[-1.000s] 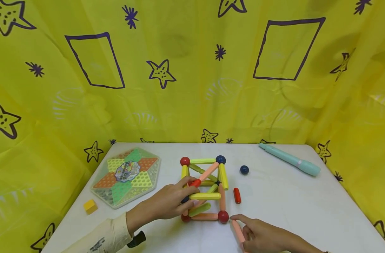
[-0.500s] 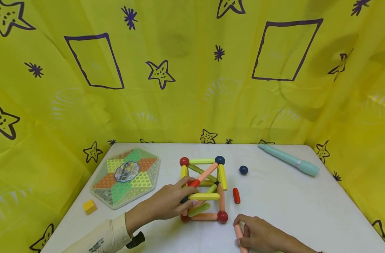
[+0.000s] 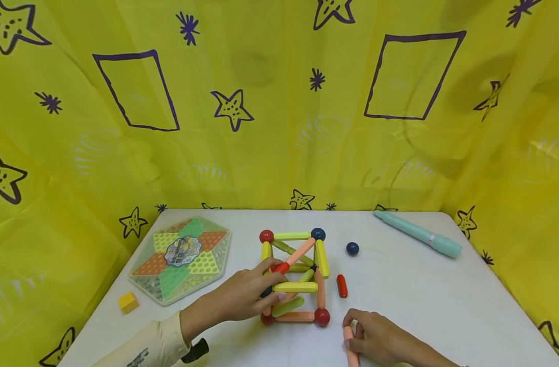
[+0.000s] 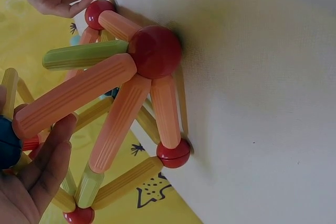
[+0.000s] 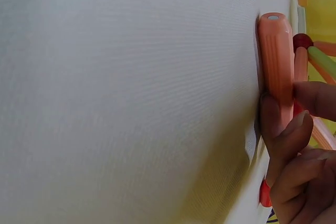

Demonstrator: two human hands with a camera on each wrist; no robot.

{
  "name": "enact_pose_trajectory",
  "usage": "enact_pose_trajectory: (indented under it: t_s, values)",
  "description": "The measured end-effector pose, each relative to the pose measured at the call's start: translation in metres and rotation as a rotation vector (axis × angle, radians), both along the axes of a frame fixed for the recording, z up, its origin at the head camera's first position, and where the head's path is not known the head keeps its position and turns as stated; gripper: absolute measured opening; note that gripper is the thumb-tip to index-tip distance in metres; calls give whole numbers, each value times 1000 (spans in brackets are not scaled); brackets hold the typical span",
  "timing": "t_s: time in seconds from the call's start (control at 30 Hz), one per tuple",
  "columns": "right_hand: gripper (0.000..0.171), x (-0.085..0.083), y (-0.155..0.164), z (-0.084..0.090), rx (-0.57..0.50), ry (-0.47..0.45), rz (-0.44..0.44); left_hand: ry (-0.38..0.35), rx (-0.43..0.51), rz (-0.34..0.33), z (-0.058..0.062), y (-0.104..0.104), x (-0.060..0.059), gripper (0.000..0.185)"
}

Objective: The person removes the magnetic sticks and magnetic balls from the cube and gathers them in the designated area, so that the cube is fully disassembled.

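Note:
A cube-like frame [image 3: 295, 317] of magnetic sticks and red and navy balls stands on the white table. My left hand [image 3: 248, 294] grips its upper front-left corner, fingers round the navy ball [image 4: 8, 143] and the stick ends there. A short red stick [image 3: 281, 267] and a salmon stick [image 3: 302, 251] slant from that corner to the navy ball [image 3: 318, 234] at the back right. Right of the frame, my right hand [image 3: 381, 337] pinches a loose salmon stick [image 5: 276, 51] between thumb and fingers. This stick lies close along the tabletop, apart from the frame's red ball [image 3: 322, 317].
A short red stick [image 3: 342, 286] and a navy ball [image 3: 352, 248] lie loose right of the frame. Further right is a mint-green wand-like object [image 3: 419, 233]. On the left are a hexagonal Chinese checkers board [image 3: 183, 262] and a yellow cube [image 3: 128, 303]. A yellow curtain [image 3: 270, 153] surrounds the table.
My right hand's forefinger has drawn back from pointing at the frame's red corner ball and now bends onto the salmon stick. Hand and stick sit slightly further from the ball. My left hand keeps its grip.

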State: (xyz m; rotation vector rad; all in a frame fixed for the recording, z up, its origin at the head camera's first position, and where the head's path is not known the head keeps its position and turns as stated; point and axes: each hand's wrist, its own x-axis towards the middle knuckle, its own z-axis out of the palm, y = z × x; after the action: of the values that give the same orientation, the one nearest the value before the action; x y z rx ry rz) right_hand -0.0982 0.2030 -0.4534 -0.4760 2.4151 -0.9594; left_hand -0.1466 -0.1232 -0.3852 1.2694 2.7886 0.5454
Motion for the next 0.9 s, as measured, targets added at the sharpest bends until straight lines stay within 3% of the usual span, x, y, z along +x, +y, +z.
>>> enact_pose_trajectory:
  t_s: [0.3, 0.5, 0.6, 0.73, 0.9]
  values:
    - [23, -5, 5, 10, -8, 14, -1, 22, -1, -8, -1, -2, -1, 29]
    - [36, -27, 8, 42, 57, 119, -172, -5, -3, -3, -1, -1, -1, 28]
    - [46, -41, 6, 61, 7, 212, -223, -17, -2, 3, -1, -1, -1, 26]
    - [58, -58, -4, 77, -106, 318, -217, -29, 5, 4, -1, -1, -1, 26]
    - [77, -74, -27, 82, -200, 247, -248, -26, 19, 7, -3, 0, -2, 27]
